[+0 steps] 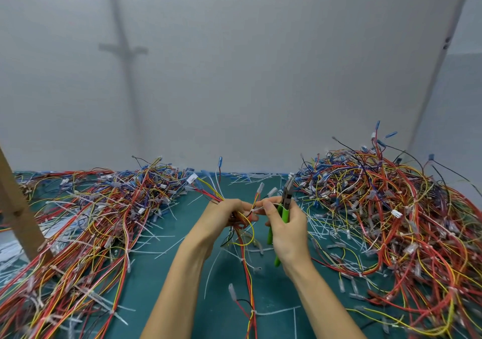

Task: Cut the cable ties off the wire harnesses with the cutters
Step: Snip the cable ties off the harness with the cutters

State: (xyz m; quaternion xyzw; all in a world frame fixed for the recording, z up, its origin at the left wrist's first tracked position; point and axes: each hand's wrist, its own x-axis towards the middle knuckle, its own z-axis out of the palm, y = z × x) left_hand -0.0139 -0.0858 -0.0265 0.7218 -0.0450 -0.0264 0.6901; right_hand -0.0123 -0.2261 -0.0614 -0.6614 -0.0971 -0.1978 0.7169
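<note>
While the left hand (pixel 226 215) grips a wire harness (pixel 243 237), the right hand (pixel 285 230) clasps upright green cutters (pixel 285 208).

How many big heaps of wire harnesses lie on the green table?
2. The left heap covers the left side of the table, the right heap its right side. Between them the left hand holds a single harness. More may lie outside the view.

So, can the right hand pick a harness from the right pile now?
Probably not yet. The right hand holds the cutters and pinches at the harness gripped by the left hand. The right pile itself lies uncovered beside it.
</note>
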